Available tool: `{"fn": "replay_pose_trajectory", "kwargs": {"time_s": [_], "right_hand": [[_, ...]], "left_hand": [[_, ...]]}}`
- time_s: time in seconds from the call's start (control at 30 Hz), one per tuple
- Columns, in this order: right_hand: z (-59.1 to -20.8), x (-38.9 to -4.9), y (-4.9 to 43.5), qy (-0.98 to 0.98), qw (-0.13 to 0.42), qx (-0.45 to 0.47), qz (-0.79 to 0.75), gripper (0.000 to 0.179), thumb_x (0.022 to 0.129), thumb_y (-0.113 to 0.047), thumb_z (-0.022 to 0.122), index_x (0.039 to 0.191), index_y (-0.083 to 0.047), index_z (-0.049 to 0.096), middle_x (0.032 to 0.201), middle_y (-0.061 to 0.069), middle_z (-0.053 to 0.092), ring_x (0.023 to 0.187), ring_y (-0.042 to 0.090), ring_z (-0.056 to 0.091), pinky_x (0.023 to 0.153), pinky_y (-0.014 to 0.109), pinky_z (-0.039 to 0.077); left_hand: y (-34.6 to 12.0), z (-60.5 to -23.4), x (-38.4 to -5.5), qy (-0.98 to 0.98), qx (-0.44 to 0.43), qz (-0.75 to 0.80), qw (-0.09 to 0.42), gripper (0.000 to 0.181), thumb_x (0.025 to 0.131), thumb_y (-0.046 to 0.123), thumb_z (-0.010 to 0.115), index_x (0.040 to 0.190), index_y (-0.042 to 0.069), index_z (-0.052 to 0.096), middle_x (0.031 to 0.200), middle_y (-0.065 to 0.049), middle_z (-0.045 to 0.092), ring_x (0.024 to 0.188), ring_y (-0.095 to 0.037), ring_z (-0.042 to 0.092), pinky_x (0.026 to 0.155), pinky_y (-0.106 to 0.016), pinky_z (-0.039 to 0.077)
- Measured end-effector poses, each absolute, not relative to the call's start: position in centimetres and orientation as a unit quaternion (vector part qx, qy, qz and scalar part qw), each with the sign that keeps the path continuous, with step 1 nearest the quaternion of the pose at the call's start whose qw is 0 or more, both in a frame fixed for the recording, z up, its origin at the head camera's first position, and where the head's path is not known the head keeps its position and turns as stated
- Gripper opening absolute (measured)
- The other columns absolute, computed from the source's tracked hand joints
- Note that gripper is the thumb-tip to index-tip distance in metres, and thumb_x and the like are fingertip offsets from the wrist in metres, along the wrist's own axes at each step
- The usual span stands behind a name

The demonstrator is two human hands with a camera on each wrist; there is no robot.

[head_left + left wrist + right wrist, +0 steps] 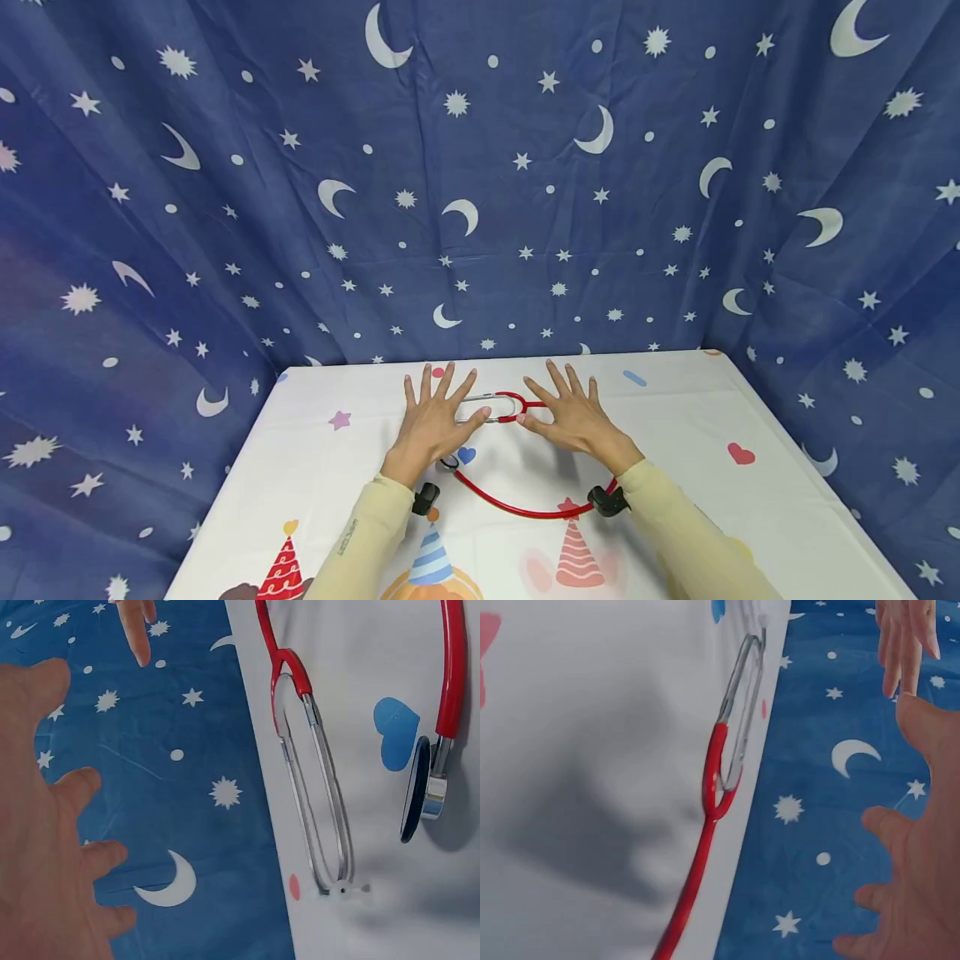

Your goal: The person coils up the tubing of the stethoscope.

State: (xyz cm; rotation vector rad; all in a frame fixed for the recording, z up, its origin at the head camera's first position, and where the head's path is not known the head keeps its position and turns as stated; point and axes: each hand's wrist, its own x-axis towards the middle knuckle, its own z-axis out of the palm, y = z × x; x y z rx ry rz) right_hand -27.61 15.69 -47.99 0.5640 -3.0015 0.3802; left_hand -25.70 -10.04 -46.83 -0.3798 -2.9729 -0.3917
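Note:
A stethoscope (525,513) with red tubing and a silver metal headset lies on the white table. Its tubing curves toward the near side, and the round chest piece (420,791) shows in the left wrist view. My left hand (432,423) hovers above the headset's left part with its fingers spread. Over the right part of the tubing my right hand (576,417) is held likewise, fingers spread and thumb toward the left. Neither hand holds anything. In the right wrist view the metal ear tubes (742,697) join the red Y of the tubing.
The white tablecloth (675,433) carries printed party hats, hearts and stars. A dark blue curtain (510,292) with moons and stars hangs behind the table and along both sides. Black wrist cameras (426,498) sit on both sleeves.

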Motion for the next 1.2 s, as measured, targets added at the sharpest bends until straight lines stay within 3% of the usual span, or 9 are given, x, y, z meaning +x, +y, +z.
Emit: {"fn": "replay_pose_trajectory", "kwargs": {"time_s": [0.57,0.8,1.07,1.2], "right_hand": [[-50.5,-30.1,17.0,-0.977,-0.023,0.146,0.155,0.07,0.093,-0.061,0.052,0.153,-0.03,0.034,0.164,0.015,0.018,0.149,0.046,0.014,0.111,0.075,0.009],[-51.9,-31.1,16.9,-0.978,-0.045,0.131,0.157,0.071,0.093,-0.063,0.049,0.154,-0.03,0.033,0.163,0.015,0.021,0.149,0.044,0.017,0.112,0.075,0.009],[-52.5,-31.2,16.5,-0.978,-0.068,0.123,0.152,0.073,0.092,-0.062,0.053,0.152,-0.023,0.038,0.157,0.018,0.034,0.146,0.044,0.027,0.111,0.074,0.015],[-53.0,-31.4,16.3,-0.98,-0.078,0.115,0.144,0.071,0.092,-0.059,0.056,0.15,-0.02,0.042,0.153,0.018,0.039,0.143,0.043,0.033,0.11,0.072,0.023]], "left_hand": [[-9.4,-50.0,-28.5,-0.978,-0.123,-0.169,0.018,0.078,0.09,0.071,0.045,0.155,0.031,0.028,0.164,-0.011,0.022,0.152,-0.041,0.01,0.118,-0.065,0.007],[-9.2,-52.2,-29.9,-0.978,-0.104,-0.178,-0.012,0.081,0.091,0.067,0.051,0.156,0.025,0.027,0.163,-0.012,0.023,0.152,-0.037,0.017,0.122,-0.057,0.011],[-8.8,-53.3,-30.5,-0.976,-0.105,-0.191,-0.021,0.08,0.088,0.056,0.064,0.153,0.017,0.035,0.153,-0.016,0.041,0.145,-0.037,0.032,0.12,-0.055,0.019],[-9.0,-53.6,-30.5,-0.977,-0.112,-0.182,-0.012,0.074,0.088,0.048,0.068,0.148,0.013,0.043,0.141,-0.017,0.052,0.134,-0.038,0.044,0.117,-0.052,0.028]]}}
